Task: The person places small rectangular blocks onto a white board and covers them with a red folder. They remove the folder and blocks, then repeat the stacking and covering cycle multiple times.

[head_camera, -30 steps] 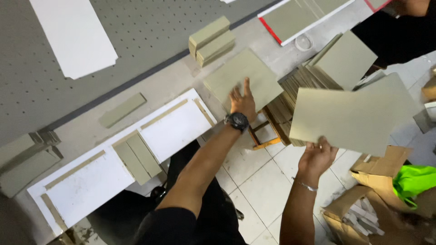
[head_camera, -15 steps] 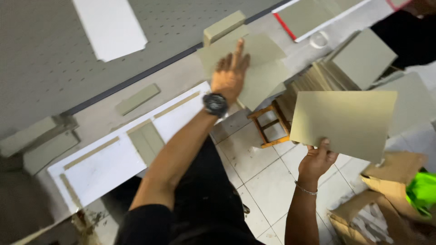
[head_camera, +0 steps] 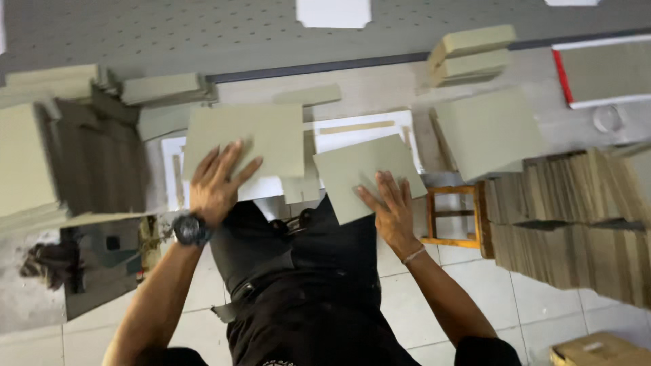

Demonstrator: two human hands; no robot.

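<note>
— What do I have under the hands right now?

— From my screen: the left hand (head_camera: 215,183) lies flat on a grey-green board (head_camera: 245,142), fingers spread wide and pressing down on its lower left part. There is a black watch (head_camera: 190,229) on that wrist. The board rests at the near edge of the table (head_camera: 380,81), partly covering a white sheet (head_camera: 352,132) with narrow card strips laid along it.

— And the other hand?

— The right hand (head_camera: 391,211) is flat too, fingers spread, on a second board (head_camera: 366,173) (a little smaller and tilted, one corner hanging out over the table edge towards my body). A thin bracelet (head_camera: 412,255) sits on that wrist. Neither hand grips anything; both just press down with open palms.

— Are the two boards touching?

— They sit just beside each other; I cannot tell whether the edges meet, since a small piece of card lies between them.

— What else is around?

— To the right, another large board (head_camera: 488,132) on the table, and behind it a small pile of thick card blocks (head_camera: 471,54). Lower right, a long stack of boards (head_camera: 576,217) stands on edge above the tiled floor (head_camera: 475,285), next to a small wooden stool (head_camera: 454,217). To the left, more piles of board (head_camera: 41,149), some light, some dark.
</note>
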